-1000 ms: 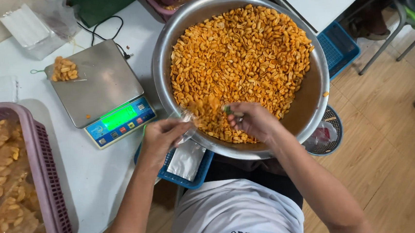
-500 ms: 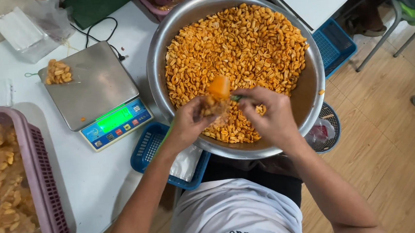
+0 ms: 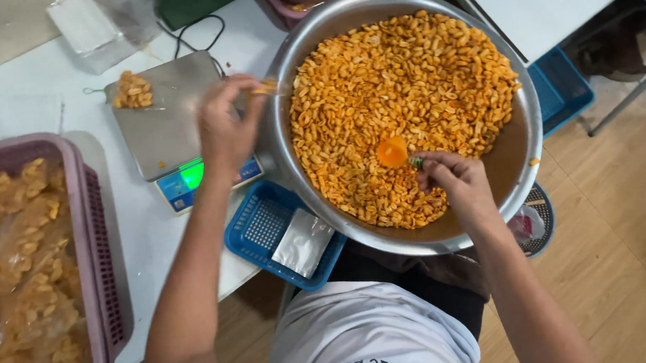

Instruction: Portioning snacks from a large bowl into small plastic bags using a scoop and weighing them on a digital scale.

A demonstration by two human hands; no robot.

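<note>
A big steel bowl (image 3: 283, 154) full of orange spiced peanuts (image 3: 400, 85) fills the middle. My right hand (image 3: 452, 184) is over the bowl's near side, shut on a small orange scoop (image 3: 392, 152) with a green handle. My left hand (image 3: 227, 127) is raised over a digital scale (image 3: 163, 120), pinching a small clear bag of peanuts (image 3: 263, 89) by the bowl's left rim. Another small filled bag (image 3: 132, 90) lies on the scale's far corner.
A pink plastic basket (image 3: 96, 243) holding filled bags of peanuts stands at the left. A blue tray (image 3: 262, 227) with a silver packet (image 3: 302, 242) sits below the bowl. Clear plastic bags (image 3: 96, 27) and a black cable lie at the back. The wooden floor and chair legs are at the right.
My left hand has carried the small filled bag from the bowl's front up and left to the scale. My right hand now holds the orange scoop alone over the peanuts.
</note>
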